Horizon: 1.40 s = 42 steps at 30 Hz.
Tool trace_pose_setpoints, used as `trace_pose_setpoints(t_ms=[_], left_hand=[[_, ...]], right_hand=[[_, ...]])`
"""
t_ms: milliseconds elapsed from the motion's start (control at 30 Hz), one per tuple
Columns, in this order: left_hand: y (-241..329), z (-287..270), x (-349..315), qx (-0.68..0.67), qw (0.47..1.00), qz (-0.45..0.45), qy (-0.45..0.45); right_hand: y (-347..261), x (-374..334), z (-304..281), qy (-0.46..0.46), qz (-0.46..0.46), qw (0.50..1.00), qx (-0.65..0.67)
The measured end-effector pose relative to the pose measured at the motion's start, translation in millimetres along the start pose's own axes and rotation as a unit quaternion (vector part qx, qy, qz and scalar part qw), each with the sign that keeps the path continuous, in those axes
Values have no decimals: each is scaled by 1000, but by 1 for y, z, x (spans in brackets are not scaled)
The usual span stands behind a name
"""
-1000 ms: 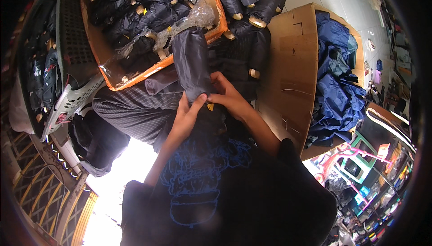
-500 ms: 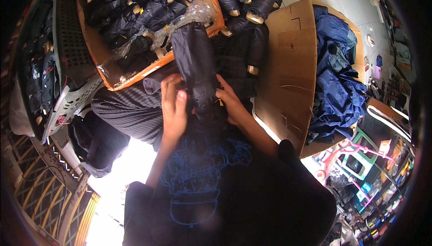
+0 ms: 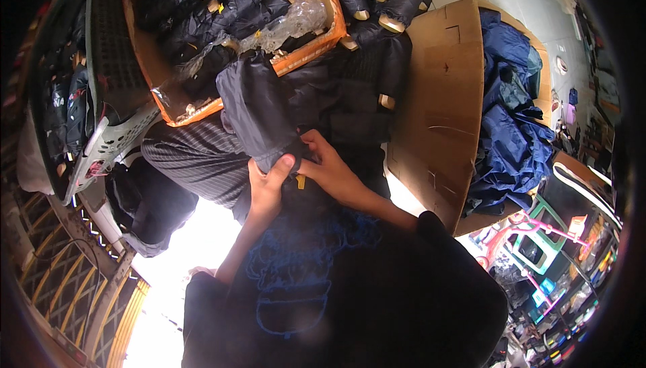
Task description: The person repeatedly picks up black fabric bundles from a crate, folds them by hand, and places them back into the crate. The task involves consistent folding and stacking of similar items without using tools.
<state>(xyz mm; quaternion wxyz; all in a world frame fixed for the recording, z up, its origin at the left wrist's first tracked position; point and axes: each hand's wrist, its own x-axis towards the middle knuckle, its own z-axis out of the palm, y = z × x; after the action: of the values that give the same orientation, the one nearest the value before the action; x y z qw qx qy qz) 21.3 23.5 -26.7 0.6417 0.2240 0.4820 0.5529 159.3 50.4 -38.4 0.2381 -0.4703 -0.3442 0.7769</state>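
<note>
A plump black bundle of thin shiny fabric, looking like a folded umbrella in its sleeve, lies tilted over my lap, its far end leaning left. My left hand grips the near end from the left, thumb pressed on top. From the right, my right hand holds the same end, with fingers bent around its edge. Below that end a small yellow tag or strap hangs between my hands. What lies inside the near end is hidden by the fabric and fingers.
An orange-edged carton ahead holds several similar black bundles with pale wooden ends; more black bundles lie beyond it. On the right stands a tall carton of crumpled blue fabric. Plastic baskets stand at left.
The bundle has tilted to the left and come lower. Both hands have shifted down to its near end and closed in on it; the yellow tag shows more plainly.
</note>
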Motion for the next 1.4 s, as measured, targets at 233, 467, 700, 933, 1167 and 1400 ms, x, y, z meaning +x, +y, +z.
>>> trace_pose_setpoints(t_ms=[233, 467, 700, 933, 1167, 1400], left_hand=[[-11, -1, -10, 47, 997, -56, -12], [-12, 0, -11, 93, 991, -91, -9], [-13, 1, -12, 41, 998, -52, -11], [-15, -3, -14, 65, 994, -83, -17], [-8, 1, -12, 94, 992, -85, -2], [-8, -1, -16, 88, 994, -57, -26]], right_hand=[[2, -8, -11, 126, -109, 963, -210], [8, -8, -13, 180, -273, 933, -148], [3, -16, -11, 173, -404, 862, -253], [4, -33, -18, 125, -402, 854, -305], [-9, -37, -19, 81, -172, 978, -87], [3, -10, -35, -46, -223, 972, 59]])
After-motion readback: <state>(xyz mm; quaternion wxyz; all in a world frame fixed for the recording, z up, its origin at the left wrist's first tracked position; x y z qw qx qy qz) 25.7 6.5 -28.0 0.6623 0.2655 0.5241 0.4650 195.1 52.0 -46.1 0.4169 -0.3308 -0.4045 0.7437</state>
